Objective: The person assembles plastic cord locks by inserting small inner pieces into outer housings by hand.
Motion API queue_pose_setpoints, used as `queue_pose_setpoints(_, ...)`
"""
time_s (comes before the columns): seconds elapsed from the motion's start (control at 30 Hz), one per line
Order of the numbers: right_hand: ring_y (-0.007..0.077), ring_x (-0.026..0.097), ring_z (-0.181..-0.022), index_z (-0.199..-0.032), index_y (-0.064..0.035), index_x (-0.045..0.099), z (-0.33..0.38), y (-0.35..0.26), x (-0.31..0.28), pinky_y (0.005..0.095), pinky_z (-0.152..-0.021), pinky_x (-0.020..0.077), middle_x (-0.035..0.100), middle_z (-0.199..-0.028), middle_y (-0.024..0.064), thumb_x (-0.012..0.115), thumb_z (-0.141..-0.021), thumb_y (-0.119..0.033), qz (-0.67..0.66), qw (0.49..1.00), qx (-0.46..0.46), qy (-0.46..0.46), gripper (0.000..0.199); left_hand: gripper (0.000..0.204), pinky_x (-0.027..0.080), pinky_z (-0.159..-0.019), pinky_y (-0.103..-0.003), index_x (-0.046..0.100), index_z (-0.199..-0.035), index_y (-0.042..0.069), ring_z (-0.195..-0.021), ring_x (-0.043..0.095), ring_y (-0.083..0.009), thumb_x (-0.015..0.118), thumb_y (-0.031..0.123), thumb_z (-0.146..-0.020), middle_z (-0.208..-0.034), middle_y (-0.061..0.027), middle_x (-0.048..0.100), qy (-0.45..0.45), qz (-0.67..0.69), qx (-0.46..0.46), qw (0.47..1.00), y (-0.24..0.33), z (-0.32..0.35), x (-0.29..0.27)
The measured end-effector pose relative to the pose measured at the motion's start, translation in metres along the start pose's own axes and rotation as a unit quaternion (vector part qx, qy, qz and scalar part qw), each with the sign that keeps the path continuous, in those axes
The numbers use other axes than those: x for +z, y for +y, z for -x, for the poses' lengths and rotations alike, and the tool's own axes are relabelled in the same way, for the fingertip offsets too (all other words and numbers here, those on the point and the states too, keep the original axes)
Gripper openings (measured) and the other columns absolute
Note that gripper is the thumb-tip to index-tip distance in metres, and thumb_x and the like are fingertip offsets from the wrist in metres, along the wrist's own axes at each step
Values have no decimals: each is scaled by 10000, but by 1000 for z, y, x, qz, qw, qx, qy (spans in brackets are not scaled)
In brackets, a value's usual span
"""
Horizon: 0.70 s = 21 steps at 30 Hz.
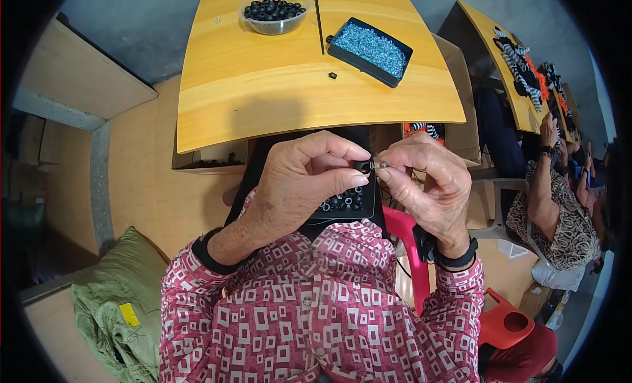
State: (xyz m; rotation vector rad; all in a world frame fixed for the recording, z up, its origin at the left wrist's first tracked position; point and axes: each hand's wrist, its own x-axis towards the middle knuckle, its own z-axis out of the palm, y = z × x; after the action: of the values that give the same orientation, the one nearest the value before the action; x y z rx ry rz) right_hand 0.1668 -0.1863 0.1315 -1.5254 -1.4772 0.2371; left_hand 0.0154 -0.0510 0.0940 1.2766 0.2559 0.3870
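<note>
The tiny silvery piece (379, 164) pinched between both hands is too small to identify.

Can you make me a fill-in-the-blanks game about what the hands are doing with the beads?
1. The left hand pinches a small ____ ring-shaped bead.
2. The right hand holds a thin metal pin at that ____.
3. The clear round plastic bowl stands on the ____ wooden table.
4. The black rectangular tray holds tiny ____ pieces.

Missing: black; bead; yellow; blue

1 head-worn fisheye view, looking steeply down, hands close below, table (263, 100) ahead, rim likely distorted
</note>
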Motion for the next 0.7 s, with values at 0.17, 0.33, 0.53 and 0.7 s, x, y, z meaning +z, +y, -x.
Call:
queue_pose_setpoints(0.17, 157, 567, -613, -885, 12, 650, -2, -5, 4, 268, -532, 444, 618, -771, 85, 708, -740, 18, 41, 999, -18, -10, 156, 211, 512, -751, -185, 650, -1020, -1, -833, 627, -57, 694, -10, -814, -904, -42, 682, 2, -28, 37, 999, -2, -1, -1)
queue_pose_setpoints(0.33, 207, 619, -667, -874, 9, 649, -2, -8, 5, 301, -559, 487, 626, -778, 105, 702, -742, 15, 96, 994, -47, -14, 142, 204, 514, -748, -191, 654, -1011, 1, -837, 630, -60, 698, -6, -811, -904, -44, 681, 10, -32, 9, 999, 0, 1, -2)
queue_pose_setpoints(0.53, 224, 630, -676, -875, 10, 651, -2, -8, 7, 315, -579, 503, 636, -783, 107, 719, -739, -4, 103, 993, -50, -20, 152, 188, 509, -737, -188, 662, -997, 1, -821, 626, -60, 695, -9, -813, -874, -36, 680, 4, -66, 75, 995, -5, 0, -4)
queue_pose_setpoints(0.7, 227, 638, -684, -880, 11, 660, -2, -7, 6, 314, -581, 505, 642, -789, 110, 736, -733, -20, 93, 994, -39, -32, 169, 201, 504, -725, -179, 664, -1018, -5, -816, 619, -55, 697, 6, -820, -887, -34, 681, -9, -18, -9, 1000, -4, -1, -7)
